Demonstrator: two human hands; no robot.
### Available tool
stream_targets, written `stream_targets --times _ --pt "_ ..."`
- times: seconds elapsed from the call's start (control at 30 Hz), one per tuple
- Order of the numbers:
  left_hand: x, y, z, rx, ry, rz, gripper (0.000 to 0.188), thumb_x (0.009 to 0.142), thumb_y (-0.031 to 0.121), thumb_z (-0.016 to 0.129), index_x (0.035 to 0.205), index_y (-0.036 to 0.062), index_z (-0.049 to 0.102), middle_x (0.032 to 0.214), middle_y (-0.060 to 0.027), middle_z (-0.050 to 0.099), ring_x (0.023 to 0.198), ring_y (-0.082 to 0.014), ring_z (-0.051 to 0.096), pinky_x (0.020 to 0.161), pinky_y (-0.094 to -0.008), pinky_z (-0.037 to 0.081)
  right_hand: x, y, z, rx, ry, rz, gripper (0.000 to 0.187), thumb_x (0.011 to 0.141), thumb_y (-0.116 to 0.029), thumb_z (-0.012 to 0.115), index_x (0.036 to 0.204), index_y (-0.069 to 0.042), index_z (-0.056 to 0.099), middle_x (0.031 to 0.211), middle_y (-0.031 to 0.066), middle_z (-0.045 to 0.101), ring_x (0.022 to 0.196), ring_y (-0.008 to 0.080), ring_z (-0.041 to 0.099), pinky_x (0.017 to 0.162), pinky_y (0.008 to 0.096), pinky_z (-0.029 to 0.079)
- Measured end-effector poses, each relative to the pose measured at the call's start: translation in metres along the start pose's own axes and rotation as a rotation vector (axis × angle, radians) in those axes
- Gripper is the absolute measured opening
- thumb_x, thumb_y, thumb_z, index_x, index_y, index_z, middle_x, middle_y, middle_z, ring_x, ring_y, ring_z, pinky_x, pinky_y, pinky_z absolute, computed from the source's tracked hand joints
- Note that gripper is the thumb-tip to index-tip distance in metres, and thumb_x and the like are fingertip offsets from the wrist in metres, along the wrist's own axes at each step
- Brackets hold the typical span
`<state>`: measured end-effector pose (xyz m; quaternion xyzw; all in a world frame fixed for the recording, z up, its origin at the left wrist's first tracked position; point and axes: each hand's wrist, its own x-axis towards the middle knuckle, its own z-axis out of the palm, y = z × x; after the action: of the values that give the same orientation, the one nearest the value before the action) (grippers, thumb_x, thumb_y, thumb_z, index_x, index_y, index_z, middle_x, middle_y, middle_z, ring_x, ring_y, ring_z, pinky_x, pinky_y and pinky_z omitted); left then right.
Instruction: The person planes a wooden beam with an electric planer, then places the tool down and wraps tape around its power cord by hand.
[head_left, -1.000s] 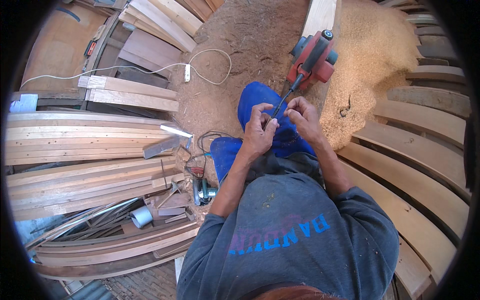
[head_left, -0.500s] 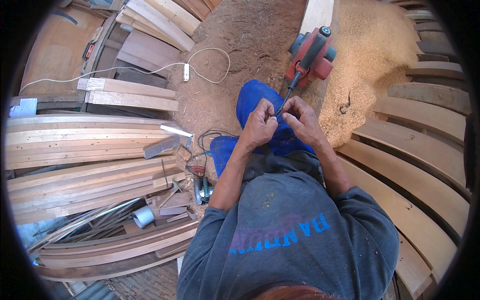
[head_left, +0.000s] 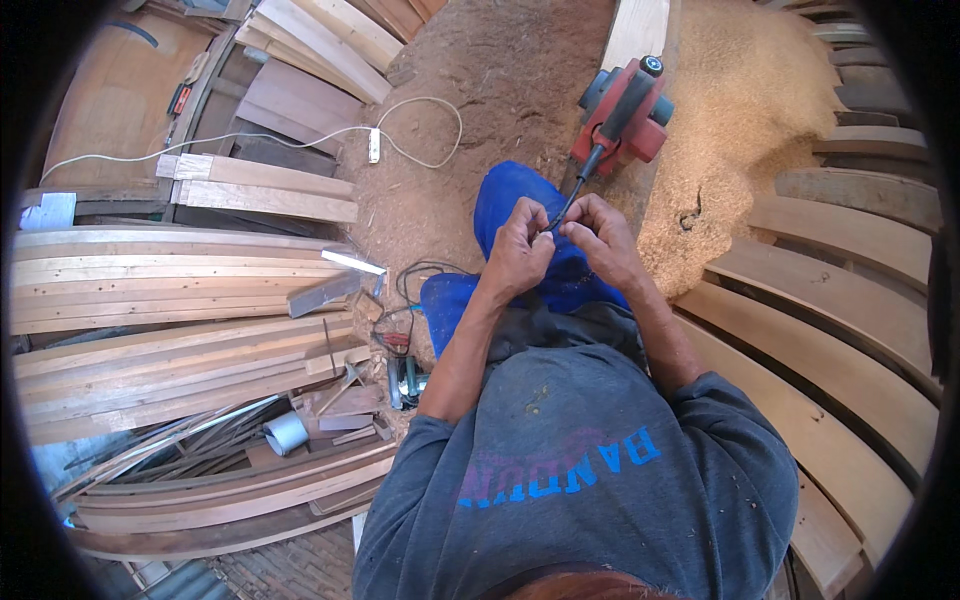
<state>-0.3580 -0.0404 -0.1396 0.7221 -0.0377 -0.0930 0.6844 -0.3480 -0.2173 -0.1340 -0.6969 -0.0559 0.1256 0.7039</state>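
Note:
A red and dark electric planer rests on a long wooden plank ahead of my knees. Its black power cord runs down from the handle to my hands, above my blue-clad leg. My left hand is closed, thumb and fingers pinching the cord. Close beside it, my right hand has thumb and forefinger closed on the same cord, a little nearer the planer. The fingers partly hide the short piece of cord between the hands.
Wood shavings are heaped right of the plank. Stacked boards stand at my left, more boards at my right. A white extension cord with a socket block lies on the dusty floor. A roll of tape sits among scraps.
My right hand's fingers have shifted slightly toward my left hand along the cord. The planer and both arms are otherwise nearly still.

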Motion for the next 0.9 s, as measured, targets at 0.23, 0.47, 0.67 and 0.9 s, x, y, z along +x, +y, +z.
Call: stream_targets --times 0.23,0.47,0.67,0.9 --pt "0.004 -0.001 -0.004 0.138 -0.065 0.001 0.017 0.082 -0.003 0.051 0.090 0.0094 0.042 0.077 0.0048 0.039 0.065 -0.0045 0.036 0.055 -0.0246 0.033 0.002 -0.002 0.000 0.034 -0.011 0.031 0.009 0.090 -0.006 0.059 0.096 -0.001 0.056 0.087 0.0022 0.059 0.079 0.0078 0.056 0.071 0.0238 0.046" --pt "-0.001 -0.011 0.002 0.083 0.052 -0.035 0.015 0.082 0.003 0.057 0.089 0.0066 0.044 0.069 0.0014 0.044 0.062 -0.0067 0.041 0.054 -0.0273 0.038 0.003 -0.001 -0.001 0.096 -0.033 0.055 0.007 0.090 -0.007 0.057 0.095 -0.001 0.057 0.087 0.0028 0.062 0.080 0.0083 0.057 0.072 0.0237 0.047" --pt "-0.003 -0.001 0.005 -0.173 -0.001 -0.070 0.013 0.085 0.001 0.056 0.093 0.0069 0.048 0.070 0.0031 0.046 0.062 -0.0037 0.040 0.053 -0.0256 0.036 0.000 0.003 -0.006 0.153 -0.023 0.089 0.007 0.093 -0.008 0.057 0.099 -0.004 0.056 0.088 0.0016 0.062 0.078 0.0056 0.053 0.070 0.0217 0.044" --pt "0.004 -0.008 -0.001 0.098 0.034 0.004 0.014 0.081 0.002 0.057 0.084 0.0072 0.045 0.068 0.0020 0.041 0.061 -0.0054 0.037 0.052 -0.0259 0.033 -0.001 0.001 -0.007 0.113 -0.032 0.068 0.009 0.091 -0.010 0.056 0.094 -0.002 0.057 0.087 0.0027 0.062 0.077 0.0075 0.053 0.069 0.0236 0.045"
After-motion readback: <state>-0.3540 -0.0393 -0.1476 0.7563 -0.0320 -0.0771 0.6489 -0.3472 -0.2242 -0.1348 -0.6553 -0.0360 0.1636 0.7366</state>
